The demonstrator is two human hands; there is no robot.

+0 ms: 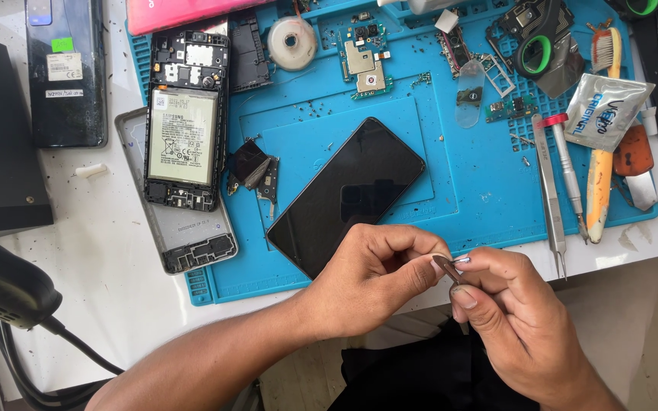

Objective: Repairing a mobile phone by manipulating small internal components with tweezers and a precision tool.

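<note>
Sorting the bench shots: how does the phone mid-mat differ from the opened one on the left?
The mid-mat phone lies diagonally, showing an unbroken black glass face. The opened phone lies upright along the mat's left edge, its battery and boards exposed. Both lie flat, untouched by either hand.

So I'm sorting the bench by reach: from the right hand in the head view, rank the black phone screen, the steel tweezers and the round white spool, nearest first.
From the right hand:
1. Black phone screen, up-left on the mat.
2. Steel tweezers, straight above, near the mat's right edge; close to the screen's rank.
3. Round white spool, at the mat's far edge.
</note>
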